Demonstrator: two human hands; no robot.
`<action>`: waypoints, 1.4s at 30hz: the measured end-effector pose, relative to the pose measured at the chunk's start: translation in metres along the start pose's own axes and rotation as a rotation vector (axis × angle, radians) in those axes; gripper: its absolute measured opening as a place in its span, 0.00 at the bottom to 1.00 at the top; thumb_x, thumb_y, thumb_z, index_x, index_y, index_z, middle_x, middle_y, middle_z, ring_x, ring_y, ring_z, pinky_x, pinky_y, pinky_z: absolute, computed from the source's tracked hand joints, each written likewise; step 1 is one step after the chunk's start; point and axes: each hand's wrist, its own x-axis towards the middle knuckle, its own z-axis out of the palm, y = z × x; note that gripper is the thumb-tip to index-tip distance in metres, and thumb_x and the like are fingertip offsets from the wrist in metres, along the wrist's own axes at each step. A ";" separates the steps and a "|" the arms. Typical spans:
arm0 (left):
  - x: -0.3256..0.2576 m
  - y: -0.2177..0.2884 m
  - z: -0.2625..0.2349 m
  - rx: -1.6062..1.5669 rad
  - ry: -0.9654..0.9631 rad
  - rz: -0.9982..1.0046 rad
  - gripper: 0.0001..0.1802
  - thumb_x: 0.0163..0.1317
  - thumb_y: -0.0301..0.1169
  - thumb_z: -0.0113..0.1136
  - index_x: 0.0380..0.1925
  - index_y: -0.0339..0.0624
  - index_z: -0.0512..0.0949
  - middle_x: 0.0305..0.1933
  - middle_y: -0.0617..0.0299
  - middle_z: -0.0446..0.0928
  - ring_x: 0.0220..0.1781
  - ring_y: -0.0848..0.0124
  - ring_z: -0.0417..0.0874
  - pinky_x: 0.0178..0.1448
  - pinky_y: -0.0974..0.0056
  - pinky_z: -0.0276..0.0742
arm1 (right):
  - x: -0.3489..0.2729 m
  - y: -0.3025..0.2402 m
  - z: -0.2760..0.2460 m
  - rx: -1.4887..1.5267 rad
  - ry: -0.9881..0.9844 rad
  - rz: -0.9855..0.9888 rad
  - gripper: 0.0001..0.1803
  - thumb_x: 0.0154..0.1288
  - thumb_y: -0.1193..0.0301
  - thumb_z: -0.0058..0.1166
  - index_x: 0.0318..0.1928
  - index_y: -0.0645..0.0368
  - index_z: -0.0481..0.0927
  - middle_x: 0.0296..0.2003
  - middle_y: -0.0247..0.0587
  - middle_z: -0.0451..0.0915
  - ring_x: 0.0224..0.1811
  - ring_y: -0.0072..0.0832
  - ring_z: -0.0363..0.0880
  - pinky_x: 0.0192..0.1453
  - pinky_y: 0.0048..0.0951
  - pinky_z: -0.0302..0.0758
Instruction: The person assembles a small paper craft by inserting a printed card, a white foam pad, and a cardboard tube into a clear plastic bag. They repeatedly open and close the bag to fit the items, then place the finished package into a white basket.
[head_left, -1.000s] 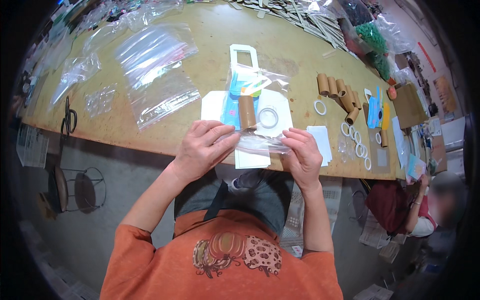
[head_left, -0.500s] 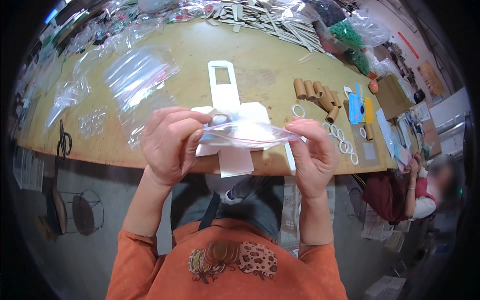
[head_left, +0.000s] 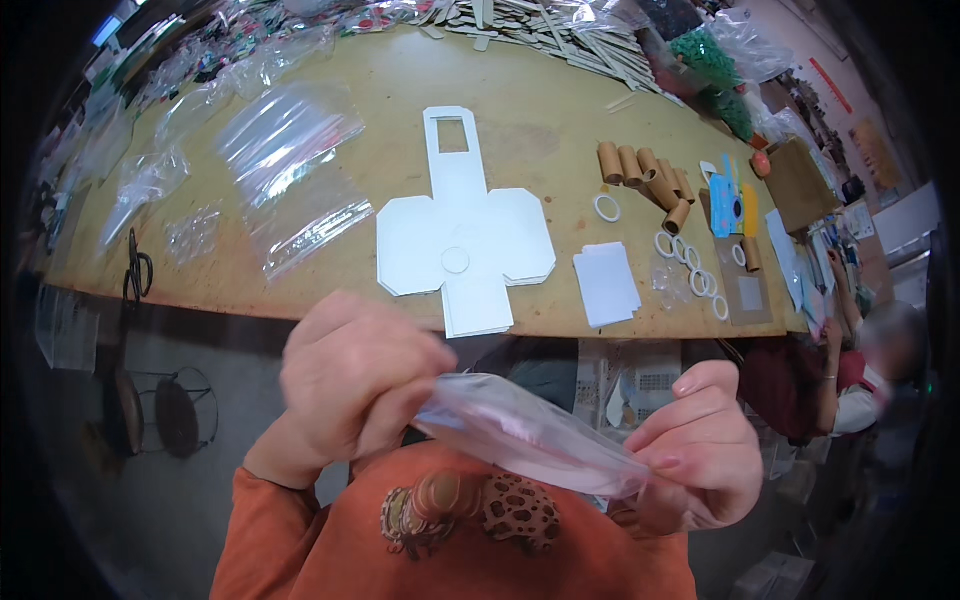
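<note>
My left hand [head_left: 352, 385] and my right hand [head_left: 700, 450] hold a clear plastic bag [head_left: 520, 430] between them, close to my chest and below the table's front edge. The left hand pinches the bag's left end, the right hand grips its right end. What is inside the bag is blurred. On the wooden table [head_left: 300, 290] ahead lies a stack of flat white die-cut card pieces [head_left: 462, 235] with a handle tab pointing away.
Empty clear bags [head_left: 290, 170] lie at the left. A small stack of white cards [head_left: 606, 284], white rings [head_left: 690, 265] and brown cardboard tubes [head_left: 645, 172] sit to the right. Another person [head_left: 850, 385] sits at the far right. Black stools [head_left: 165, 410] stand under the table.
Both hands have lifted the filled bag off the white card stack and drawn it down toward my chest. The card stack now lies uncovered on the table.
</note>
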 end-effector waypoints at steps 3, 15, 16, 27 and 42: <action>-0.005 -0.014 0.030 0.023 -0.022 0.018 0.12 0.54 0.24 0.70 0.40 0.44 0.82 0.38 0.60 0.86 0.37 0.61 0.86 0.41 0.59 0.77 | -0.008 0.003 0.023 -0.247 -0.100 0.075 0.16 0.53 0.80 0.70 0.41 0.54 0.80 0.29 0.31 0.81 0.31 0.31 0.82 0.43 0.37 0.78; -0.014 -0.014 0.091 -0.074 -0.214 -0.058 0.11 0.42 0.21 0.67 0.28 0.46 0.79 0.25 0.67 0.77 0.28 0.65 0.77 0.34 0.62 0.68 | -0.057 0.064 0.066 -0.183 0.094 0.154 0.11 0.55 0.82 0.66 0.38 0.59 0.81 0.28 0.39 0.78 0.29 0.38 0.77 0.37 0.38 0.72; -0.016 -0.016 0.092 -0.049 -0.234 -0.040 0.11 0.42 0.22 0.67 0.27 0.47 0.79 0.25 0.67 0.76 0.27 0.66 0.76 0.34 0.62 0.68 | -0.060 0.067 0.066 -0.177 0.083 0.172 0.11 0.55 0.83 0.66 0.38 0.59 0.81 0.28 0.39 0.79 0.29 0.38 0.78 0.37 0.38 0.72; -0.021 -0.026 0.110 -0.013 -0.471 0.049 0.08 0.44 0.26 0.64 0.20 0.47 0.72 0.20 0.67 0.66 0.25 0.67 0.71 0.33 0.62 0.68 | -0.125 0.085 0.003 0.063 0.401 0.798 0.02 0.72 0.80 0.56 0.40 0.63 0.81 0.33 0.34 0.83 0.32 0.15 0.79 0.35 0.18 0.75; -0.026 -0.082 0.091 0.360 -0.592 -0.245 0.36 0.49 0.45 0.79 0.57 0.43 0.79 0.58 0.54 0.78 0.60 0.54 0.77 0.62 0.53 0.77 | -0.251 0.105 -0.107 -1.087 0.237 0.988 0.05 0.72 0.75 0.56 0.46 0.61 0.80 0.36 0.45 0.82 0.37 0.38 0.83 0.42 0.36 0.79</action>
